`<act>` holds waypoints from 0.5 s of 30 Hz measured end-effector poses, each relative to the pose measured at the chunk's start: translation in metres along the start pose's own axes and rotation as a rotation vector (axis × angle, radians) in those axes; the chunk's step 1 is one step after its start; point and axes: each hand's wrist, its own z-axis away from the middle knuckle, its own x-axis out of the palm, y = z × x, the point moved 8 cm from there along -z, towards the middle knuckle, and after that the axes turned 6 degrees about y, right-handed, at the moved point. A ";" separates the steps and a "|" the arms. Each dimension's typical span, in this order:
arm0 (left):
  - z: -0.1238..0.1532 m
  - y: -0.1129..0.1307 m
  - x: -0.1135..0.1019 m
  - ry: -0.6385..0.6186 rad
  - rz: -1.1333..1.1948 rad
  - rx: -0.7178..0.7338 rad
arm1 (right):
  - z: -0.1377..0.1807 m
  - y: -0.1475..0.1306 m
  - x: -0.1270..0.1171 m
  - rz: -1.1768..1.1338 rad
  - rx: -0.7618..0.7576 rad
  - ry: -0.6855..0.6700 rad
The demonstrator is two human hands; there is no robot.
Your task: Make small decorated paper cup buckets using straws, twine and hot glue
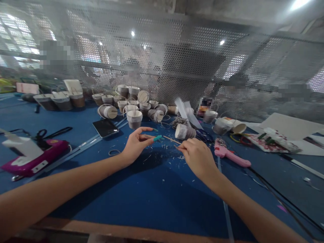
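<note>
Centrally, the left hand (135,145) pinches the near end of a thin wooden stick (168,138) between thumb and forefinger; a teal cap (157,137) sits on one fingertip, and the remaining fingers are loosely curled. The right hand (198,157) closes its fingertips around the opposite end of the same stick, so that the stick spans the gap between the two hands, held above the blue table (157,195). Directly beneath the fingers lie pale shavings (164,152) scattered on the cloth. Just beyond the stick a small paper cup (185,132) lies on its side, and beyond the left fingertips a second cup (134,118) stands upright. Farther back, a cluster of similar cups (134,99) stands and lies against the perforated metal screen (177,64). Right of the right hand a pink glue gun (229,153) rests on the table. Left of the left hand lies a dark phone (105,128), face up, with a small ring (114,152) nearer the wrist. Well out to the left sit black scissors (48,134) and a magenta device (37,157). At the far right, white sheets (291,126) cover the table's corner.
</note>
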 end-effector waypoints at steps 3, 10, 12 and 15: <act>0.000 -0.001 0.000 0.005 0.012 -0.005 | -0.001 0.000 -0.002 -0.033 0.001 0.043; -0.001 -0.008 0.001 -0.002 0.041 -0.052 | 0.000 -0.003 -0.005 -0.036 -0.040 0.124; -0.003 -0.010 -0.001 0.013 0.055 -0.064 | -0.001 -0.005 -0.006 -0.041 -0.049 0.109; -0.007 -0.011 -0.005 0.039 0.092 -0.053 | 0.000 -0.007 -0.003 -0.003 -0.081 0.058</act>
